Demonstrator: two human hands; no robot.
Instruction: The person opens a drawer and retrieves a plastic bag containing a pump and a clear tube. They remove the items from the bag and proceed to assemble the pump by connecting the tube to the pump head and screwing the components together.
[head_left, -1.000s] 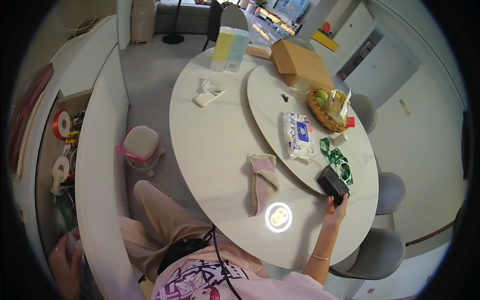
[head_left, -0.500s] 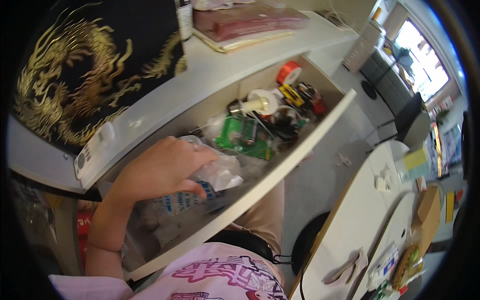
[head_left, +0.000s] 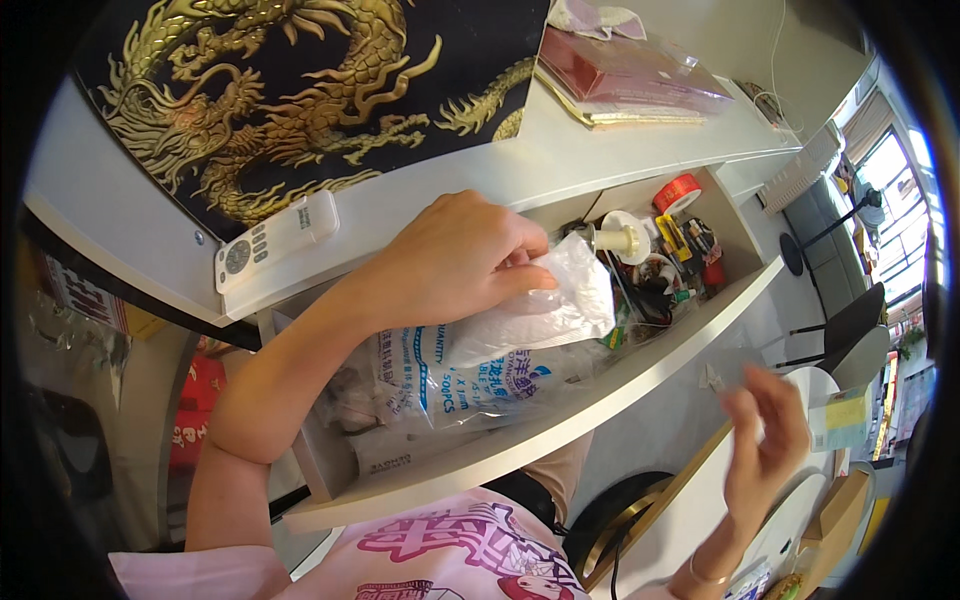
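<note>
My left hand (head_left: pixel 455 255) is closed, pinching a crumpled white plastic bag (head_left: pixel 555 305) above the open drawer (head_left: pixel 640 375). Beneath that bag lies a clear plastic packet (head_left: pixel 440 385) with blue print, along the drawer's left half. My right hand (head_left: pixel 765 435) is in the air to the right of the drawer front, smeared by motion; its fingers look apart and hold nothing. Further right inside the drawer are a pale spool-shaped piece (head_left: pixel 625 240), a roll of red tape (head_left: pixel 678 193), a yellow-and-black item (head_left: pixel 676 240) and a tangle of dark small things.
A white remote control (head_left: pixel 275 240) rests on the white cabinet top (head_left: pixel 430 185), before a black panel (head_left: pixel 330 90) with a golden dragon. Farther along the top is a reddish flat box (head_left: pixel 630 70). A white table (head_left: pixel 690 500) and a dark chair (head_left: pixel 850 325) stand to the right.
My left hand has closed on the white bag and lifted it to the right. My right hand has come into view. The whole view has shifted, showing more of the remote and panel.
</note>
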